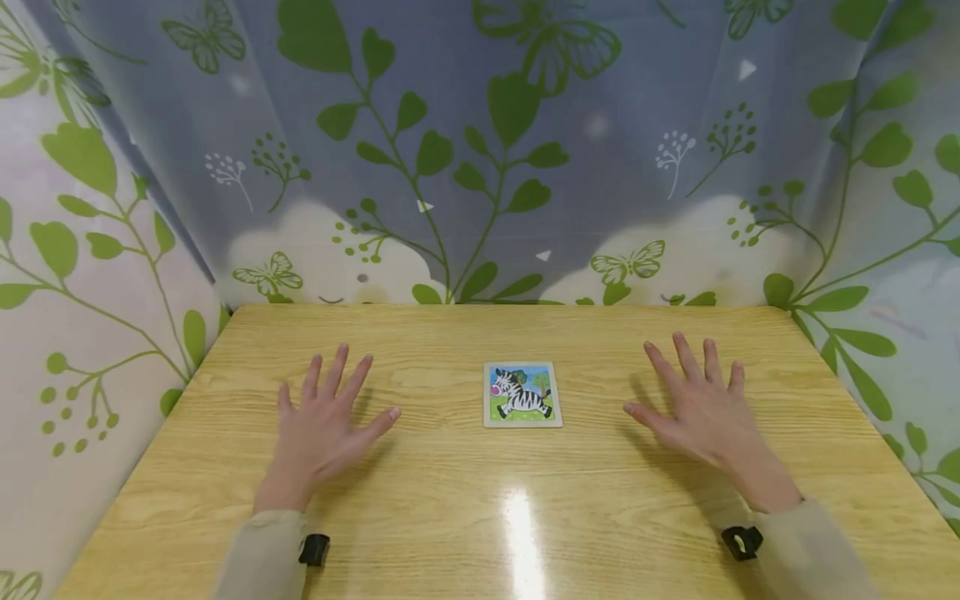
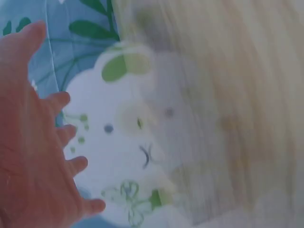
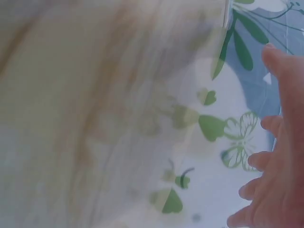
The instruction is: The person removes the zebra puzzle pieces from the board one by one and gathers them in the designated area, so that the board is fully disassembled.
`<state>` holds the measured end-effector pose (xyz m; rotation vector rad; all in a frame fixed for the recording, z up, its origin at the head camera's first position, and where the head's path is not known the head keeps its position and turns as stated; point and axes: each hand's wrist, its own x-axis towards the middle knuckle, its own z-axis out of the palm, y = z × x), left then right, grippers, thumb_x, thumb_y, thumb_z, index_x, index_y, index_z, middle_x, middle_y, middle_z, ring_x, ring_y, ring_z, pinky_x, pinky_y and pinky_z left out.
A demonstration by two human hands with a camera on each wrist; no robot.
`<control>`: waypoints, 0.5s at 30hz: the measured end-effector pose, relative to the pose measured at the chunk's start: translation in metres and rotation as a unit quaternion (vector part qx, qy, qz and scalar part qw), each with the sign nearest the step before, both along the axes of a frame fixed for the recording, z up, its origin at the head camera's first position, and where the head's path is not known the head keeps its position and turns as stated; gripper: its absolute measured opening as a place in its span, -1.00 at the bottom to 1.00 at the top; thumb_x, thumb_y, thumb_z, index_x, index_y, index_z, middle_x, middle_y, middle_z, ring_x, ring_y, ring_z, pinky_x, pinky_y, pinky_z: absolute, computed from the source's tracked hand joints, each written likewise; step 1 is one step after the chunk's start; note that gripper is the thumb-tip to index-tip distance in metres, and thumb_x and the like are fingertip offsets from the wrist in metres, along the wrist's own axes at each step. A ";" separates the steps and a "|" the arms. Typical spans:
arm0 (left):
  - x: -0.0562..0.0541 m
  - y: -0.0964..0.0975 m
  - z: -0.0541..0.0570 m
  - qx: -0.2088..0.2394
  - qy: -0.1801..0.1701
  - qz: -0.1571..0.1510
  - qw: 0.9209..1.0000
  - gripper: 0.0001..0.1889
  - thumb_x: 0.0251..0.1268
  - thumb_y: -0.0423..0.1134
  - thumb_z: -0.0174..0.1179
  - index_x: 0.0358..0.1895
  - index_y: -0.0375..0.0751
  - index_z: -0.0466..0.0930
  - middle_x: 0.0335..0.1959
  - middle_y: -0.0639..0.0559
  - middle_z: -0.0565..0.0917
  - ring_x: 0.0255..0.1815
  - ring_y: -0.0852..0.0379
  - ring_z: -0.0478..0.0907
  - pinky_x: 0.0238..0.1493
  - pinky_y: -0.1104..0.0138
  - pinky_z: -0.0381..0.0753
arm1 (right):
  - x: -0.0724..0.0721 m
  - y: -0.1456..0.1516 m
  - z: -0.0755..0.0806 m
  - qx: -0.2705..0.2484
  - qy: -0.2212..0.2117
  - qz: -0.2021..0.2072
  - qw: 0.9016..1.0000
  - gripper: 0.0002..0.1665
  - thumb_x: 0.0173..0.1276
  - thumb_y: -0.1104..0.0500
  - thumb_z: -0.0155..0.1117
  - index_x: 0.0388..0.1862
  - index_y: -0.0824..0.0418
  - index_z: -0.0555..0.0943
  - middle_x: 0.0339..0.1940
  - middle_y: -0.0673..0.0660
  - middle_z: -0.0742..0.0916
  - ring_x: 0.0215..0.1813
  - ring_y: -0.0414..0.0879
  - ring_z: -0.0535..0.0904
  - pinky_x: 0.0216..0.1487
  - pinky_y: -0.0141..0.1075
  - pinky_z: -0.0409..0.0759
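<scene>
A small square zebra picture (image 1: 522, 395) with a pale border lies flat at the middle of the wooden table. To its left, my left hand (image 1: 322, 425) is spread palm down over the tabletop, fingers straight and apart, holding nothing. On the other side my right hand (image 1: 705, 417) is spread the same way, also holding nothing. Both hands are apart from the picture. The left wrist view shows the left hand (image 2: 38, 142) at its left edge, and the right wrist view has the right hand (image 3: 270, 166) at its right edge. Neither wrist view shows the picture.
The light wooden table (image 1: 450, 517) reaches back to a blue and white curtain (image 1: 600, 183) printed with leaves and butterflies. Similar cloth (image 1: 97, 292) hangs along the left side and along the right. Each sleeve has a black wrist strap (image 1: 314, 550) near the cuff.
</scene>
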<state>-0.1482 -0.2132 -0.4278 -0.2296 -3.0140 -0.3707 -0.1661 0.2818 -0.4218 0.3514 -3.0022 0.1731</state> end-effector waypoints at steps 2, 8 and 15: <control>-0.004 0.011 -0.001 0.026 0.008 -0.020 0.999 -0.08 0.35 0.51 -0.03 0.66 0.17 0.02 0.72 -0.06 -0.06 0.68 -0.35 -0.10 0.41 -0.52 -0.08 | -0.004 -0.006 0.000 -0.018 -0.017 0.008 1.000 0.08 0.41 -0.52 0.02 0.71 -0.05 0.01 0.69 0.39 0.05 0.61 0.61 -0.12 0.33 0.64 -0.11; -0.018 0.051 0.001 0.112 -0.004 -0.086 0.990 -0.18 0.33 0.33 0.22 0.56 0.06 0.29 0.65 -0.04 0.18 0.57 -0.34 0.23 0.36 -0.43 0.23 | -0.020 -0.029 -0.003 -0.112 -0.047 0.055 0.991 -0.02 0.45 -0.36 0.17 0.64 0.11 0.18 0.64 0.43 0.18 0.61 0.53 0.00 0.41 0.52 0.09; -0.038 0.095 0.000 0.154 -0.058 -0.139 0.977 -0.27 0.31 0.23 0.31 0.48 0.04 0.41 0.58 -0.03 0.32 0.56 -0.21 0.29 0.46 -0.30 0.23 | -0.039 -0.056 -0.014 -0.196 -0.043 0.114 0.973 -0.19 0.42 -0.14 0.35 0.50 0.23 0.40 0.46 0.36 0.49 0.45 0.38 0.41 0.40 0.31 0.37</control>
